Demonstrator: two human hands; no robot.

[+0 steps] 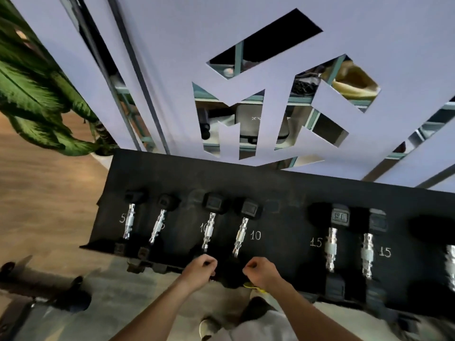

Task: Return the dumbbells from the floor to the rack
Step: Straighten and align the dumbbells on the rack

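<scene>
**Both hands at the front edge of the dumbbell rack**

The black rack [270,183] crosses the middle of the frame, its right end cut off. Pairs of dumbbells lie on it beside chalked numbers: the 5 pair [129,221] at left, the 10 pair [240,236] in the centre, the 15 pair [330,249] at right, and one more at the right edge, mostly out of view and blurred. The left hand [200,269] and right hand [261,271], fingers curled, sit at the near heads of the 10 pair; those heads are dark and partly hidden, so whether the hands grip them cannot be told. A green plant [37,94] fills the upper left.
</scene>
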